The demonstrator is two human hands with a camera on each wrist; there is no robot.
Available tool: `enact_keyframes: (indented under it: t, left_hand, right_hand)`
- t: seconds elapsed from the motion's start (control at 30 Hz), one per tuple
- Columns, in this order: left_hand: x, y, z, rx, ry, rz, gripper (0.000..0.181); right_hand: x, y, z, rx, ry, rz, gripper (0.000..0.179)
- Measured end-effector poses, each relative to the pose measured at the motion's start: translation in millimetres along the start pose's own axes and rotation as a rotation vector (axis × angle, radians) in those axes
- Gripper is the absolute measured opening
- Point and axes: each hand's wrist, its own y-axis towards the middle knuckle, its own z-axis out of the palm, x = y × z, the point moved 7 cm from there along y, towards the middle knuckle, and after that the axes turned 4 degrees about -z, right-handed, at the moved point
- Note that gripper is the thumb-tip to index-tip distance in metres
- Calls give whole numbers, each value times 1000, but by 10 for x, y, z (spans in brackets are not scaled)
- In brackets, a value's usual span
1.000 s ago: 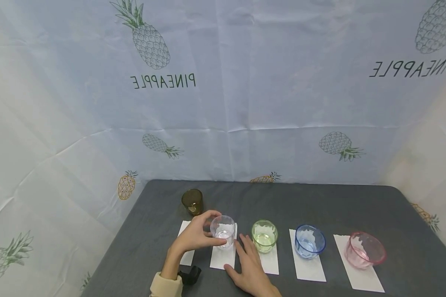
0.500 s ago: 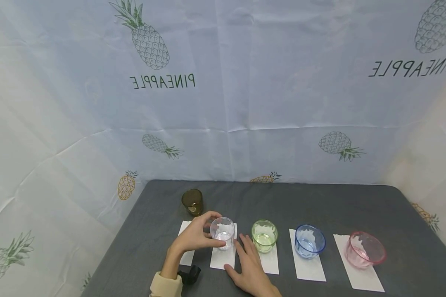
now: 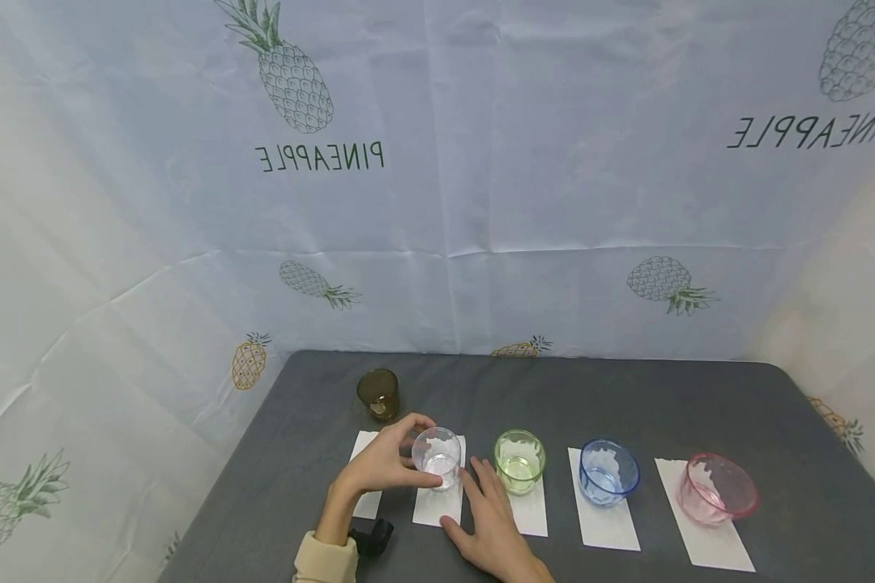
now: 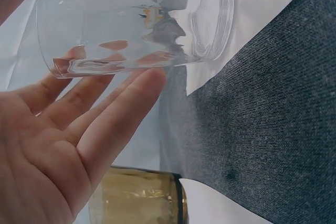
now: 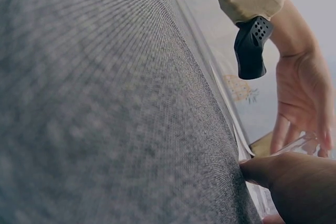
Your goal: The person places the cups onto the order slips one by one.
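My left hand (image 3: 382, 461) holds a clear glass cup (image 3: 437, 458) between the thumb and fingers, from its left side. In the left wrist view the fingertips lie against the wall of the clear cup (image 4: 131, 30), and its base is right at a white paper strip. My right hand (image 3: 492, 526) lies low over the table with its fingers spread, the fingertips between the clear cup and a green glass cup (image 3: 519, 474). In the right wrist view its thumb (image 5: 273, 169) shows near the paper's edge. The clear cup stands upright over its paper strip (image 3: 437, 508).
A brown glass cup (image 3: 377, 395) stands behind the leftmost paper strip (image 3: 368, 506). To the right, a blue glass bowl (image 3: 608, 474) and a pink glass bowl (image 3: 714, 490) stand on their own strips. A pineapple-print curtain (image 3: 445, 202) hangs behind the grey table (image 3: 576, 397).
The clear cup has sunk slightly toward its paper strip in the left hand's hold. The right hand and the other glassware have stayed in place.
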Motion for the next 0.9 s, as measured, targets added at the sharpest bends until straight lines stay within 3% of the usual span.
enact_keyframes:
  t: [0.23,0.4,0.73,0.9]
  left_hand:
    - [-16,-8,2,18,36,5,78]
    - [-25,-1,16,13,44,35,74]
    - [13,-9,33,19,17,-14,72]
    - [12,-5,38,15,23,-4,72]
  right_hand:
    - [16,-4,-11,-19,-6,-18,70]
    - [15,-6,-16,-28,-5,-28,70]
    - [-2,-10,3,-9,7,-12,71]
    - [8,-15,-12,-34,-2,-18,70]
